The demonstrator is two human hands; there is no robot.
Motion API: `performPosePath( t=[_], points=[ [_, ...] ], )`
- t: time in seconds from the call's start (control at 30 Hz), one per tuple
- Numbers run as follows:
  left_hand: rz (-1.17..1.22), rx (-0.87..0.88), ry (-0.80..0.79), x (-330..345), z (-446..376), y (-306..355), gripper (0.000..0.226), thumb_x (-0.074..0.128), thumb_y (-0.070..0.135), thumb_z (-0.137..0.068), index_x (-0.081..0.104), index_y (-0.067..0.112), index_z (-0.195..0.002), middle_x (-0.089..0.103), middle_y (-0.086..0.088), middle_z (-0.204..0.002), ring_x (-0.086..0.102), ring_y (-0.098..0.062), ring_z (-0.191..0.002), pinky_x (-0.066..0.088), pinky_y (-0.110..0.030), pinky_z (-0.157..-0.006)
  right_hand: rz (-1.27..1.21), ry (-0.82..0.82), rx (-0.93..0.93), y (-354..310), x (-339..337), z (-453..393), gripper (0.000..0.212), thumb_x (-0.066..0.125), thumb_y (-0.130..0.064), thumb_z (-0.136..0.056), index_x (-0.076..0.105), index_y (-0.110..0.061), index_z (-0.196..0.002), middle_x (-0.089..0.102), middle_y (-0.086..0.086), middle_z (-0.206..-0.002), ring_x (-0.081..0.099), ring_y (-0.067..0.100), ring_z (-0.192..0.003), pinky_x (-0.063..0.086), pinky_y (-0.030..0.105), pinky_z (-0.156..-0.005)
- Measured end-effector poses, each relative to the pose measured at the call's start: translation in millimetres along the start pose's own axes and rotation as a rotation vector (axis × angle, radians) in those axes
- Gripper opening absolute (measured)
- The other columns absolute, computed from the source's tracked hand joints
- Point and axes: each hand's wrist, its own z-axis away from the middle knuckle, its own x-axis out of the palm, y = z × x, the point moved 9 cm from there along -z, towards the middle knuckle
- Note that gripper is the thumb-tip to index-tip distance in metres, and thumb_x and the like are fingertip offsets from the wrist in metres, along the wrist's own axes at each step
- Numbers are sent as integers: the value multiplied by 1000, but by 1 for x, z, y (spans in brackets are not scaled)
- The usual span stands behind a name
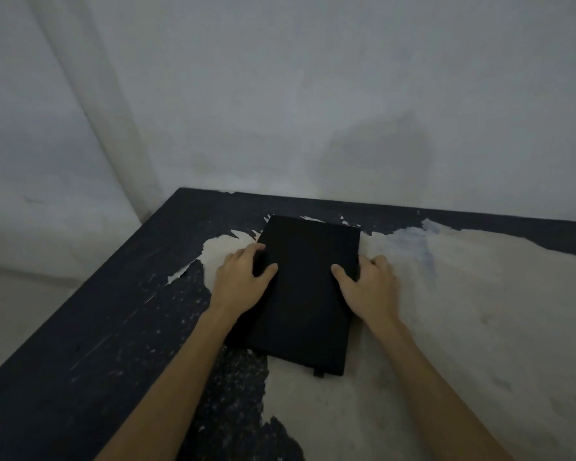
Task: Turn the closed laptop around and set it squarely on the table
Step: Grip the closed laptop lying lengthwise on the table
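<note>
A closed black laptop (305, 294) lies flat on the worn table (446, 311), its long sides running away from me and a small tab sticking out of its near edge. My left hand (243, 277) grips its left long edge, thumb on top of the lid. My right hand (366, 281) grips the right long edge the same way, fingers curled over the side. The laptop's far end sits close to the wall.
The table's black coating has peeled off over much of the top, leaving pale bare patches. A grey wall (313, 111) runs along the table's far edge. The left edge of the table (80, 304) drops to a pale floor.
</note>
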Motion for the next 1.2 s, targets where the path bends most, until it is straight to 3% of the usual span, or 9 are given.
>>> performPosePath(
  t=[0.1,0.23,0.43,0.5,0.6,0.73,0.9,1.1,1.2],
  points=[
    [32,22,-2,3,-1,-2,50,64,43,-94,54,24,-139,63,0,-137,54,-25,-127,45,-44,-105,-19,-10,57,-2,4,-2,56,59,-59,-91,63,-9,-118,54,13,-122,55,32,-112,46,49,-101],
    [132,53,20,4,-3,-3,42,69,34,-92,58,25,-132,65,3,-132,55,-26,-125,46,-43,-105,-251,-27,182,2,10,-8,56,70,-56,-83,65,-11,-117,55,11,-126,59,29,-111,51,49,-98],
    [232,37,51,3,-7,-8,40,75,30,-88,58,30,-124,63,12,-123,54,-27,-124,48,-46,-102,-628,-61,329,6,24,-16,68,80,-38,-80,57,-10,-137,61,10,-138,62,26,-120,51,42,-103],
    [266,21,55,1,-9,-11,41,78,30,-86,58,30,-122,61,14,-122,53,-27,-127,48,-45,-103,-662,-64,354,4,24,-19,77,79,-39,-80,50,-10,-145,57,12,-146,58,28,-128,47,38,-104],
    [316,-1,61,-1,-9,-16,40,81,29,-83,55,33,-113,59,14,-120,52,-24,-128,46,-36,-98,-618,-64,386,3,25,-18,86,78,-43,-80,41,-12,-151,47,12,-153,51,30,-134,44,43,-108],
    [371,-3,110,-8,-5,-17,41,84,29,-80,49,37,-99,58,17,-112,52,-16,-123,39,-28,-93,-645,-53,346,-5,28,-15,79,78,-41,-78,42,-20,-146,56,6,-141,58,25,-122,49,48,-104],
    [394,41,210,-25,-1,-10,40,84,31,-79,48,36,-97,62,10,-113,56,-22,-119,43,-33,-96,-880,8,338,-12,24,-17,57,67,-25,-94,32,-28,-140,57,8,-137,63,21,-113,55,45,-99],
    [381,45,231,-31,6,-8,41,85,30,-79,50,34,-101,54,25,-108,58,-17,-110,49,-36,-96,-719,-1,247,-27,20,-25,63,48,-31,-106,20,-23,-162,32,4,-166,32,26,-151,30,43,-120],
    [369,36,230,-31,5,-6,40,83,32,-81,52,32,-107,56,14,-113,59,-17,-105,51,-33,-88,-717,-30,208,-29,13,-31,62,44,-31,-107,18,-23,-163,28,3,-168,28,25,-153,26,42,-123]
  ],
)
